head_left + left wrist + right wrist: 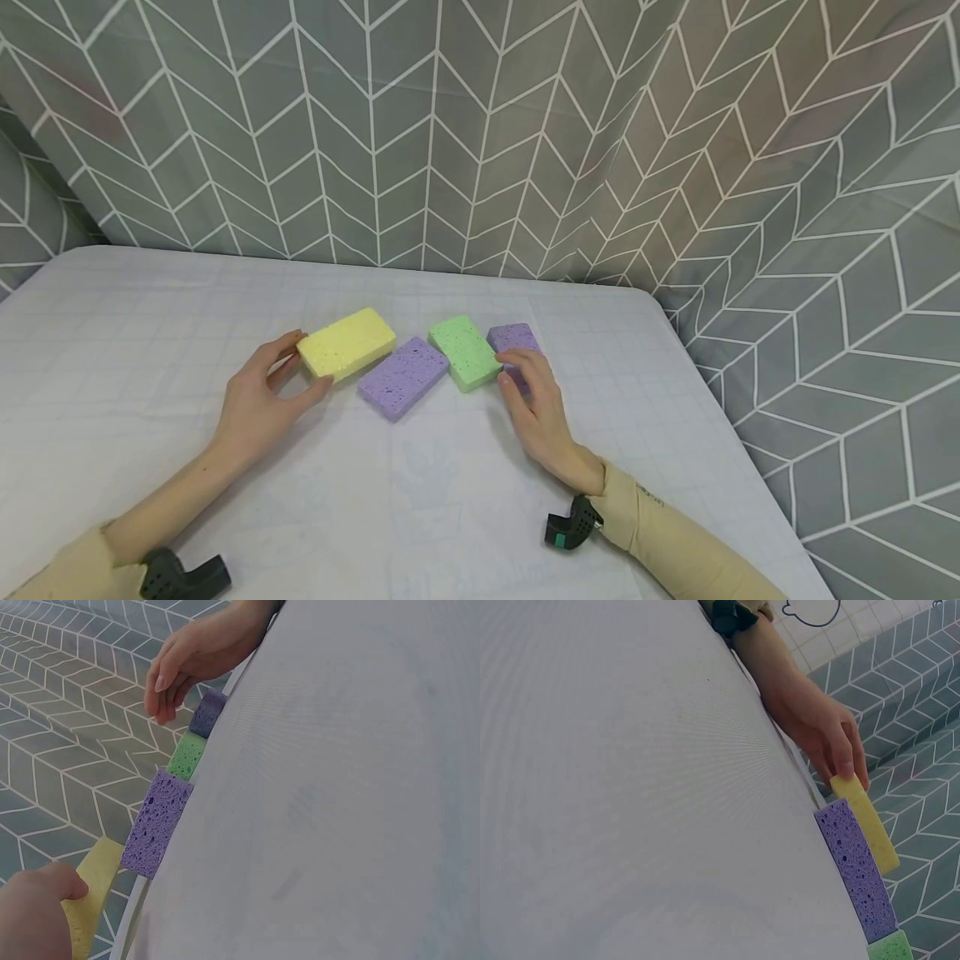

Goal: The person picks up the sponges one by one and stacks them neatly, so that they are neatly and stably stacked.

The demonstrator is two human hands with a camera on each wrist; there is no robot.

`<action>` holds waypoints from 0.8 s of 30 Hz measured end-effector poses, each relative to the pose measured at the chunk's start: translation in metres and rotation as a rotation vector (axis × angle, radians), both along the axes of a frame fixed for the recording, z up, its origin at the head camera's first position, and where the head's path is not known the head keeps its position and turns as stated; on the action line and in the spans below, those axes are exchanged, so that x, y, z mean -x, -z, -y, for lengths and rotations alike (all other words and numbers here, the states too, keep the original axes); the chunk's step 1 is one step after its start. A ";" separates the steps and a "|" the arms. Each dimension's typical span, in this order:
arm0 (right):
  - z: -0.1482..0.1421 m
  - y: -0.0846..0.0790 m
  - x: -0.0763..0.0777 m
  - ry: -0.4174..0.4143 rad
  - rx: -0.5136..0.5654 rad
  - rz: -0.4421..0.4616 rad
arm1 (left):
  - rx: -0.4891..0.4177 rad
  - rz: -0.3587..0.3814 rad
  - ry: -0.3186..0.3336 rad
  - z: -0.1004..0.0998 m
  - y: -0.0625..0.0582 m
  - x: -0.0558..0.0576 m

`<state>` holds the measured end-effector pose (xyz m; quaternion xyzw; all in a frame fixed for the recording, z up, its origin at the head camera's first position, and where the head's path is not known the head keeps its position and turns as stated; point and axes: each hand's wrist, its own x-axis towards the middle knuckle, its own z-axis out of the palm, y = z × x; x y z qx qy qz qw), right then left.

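Four sponges: one yellow sponge (347, 343) gripped by a person's left hand (258, 408)

The yellow sponge is at the left end of a loose row, near the far edge of a table covered in white cloth (420, 500). The left hand pinches it between thumb and fingers at its left end. Just beside it lies a pitted purple sponge (403, 377), set at a slant, then a green sponge (465, 353), then a second purple sponge (512, 335) at the right end.

The right hand (543, 417) is over the second purple sponge, partly hiding it. Its fingers are loosely bent, pinching nothing; whether they touch this sponge or the green one, I cannot tell.

Both arms wear tan sleeves (667, 533), each with a black device (573, 523) at the wrist. Small dark lettering (649, 495) runs along the right sleeve, too small to read. Behind the table hangs a grey curtain (405, 133) patterned with white zigzag lines.
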<state>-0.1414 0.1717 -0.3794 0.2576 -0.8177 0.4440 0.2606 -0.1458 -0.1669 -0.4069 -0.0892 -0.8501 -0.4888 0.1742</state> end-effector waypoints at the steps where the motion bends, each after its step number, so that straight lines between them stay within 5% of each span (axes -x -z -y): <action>1: 0.000 0.000 0.000 -0.001 -0.001 -0.001 | -0.001 -0.004 0.001 0.000 0.000 0.000; 11: 0.000 0.001 0.001 0.003 -0.022 -0.023 | -0.049 -0.039 0.030 -0.001 0.002 -0.001; 24: -0.014 0.034 0.022 -0.021 -0.042 -0.022 | -0.046 -0.080 0.094 -0.004 0.003 -0.002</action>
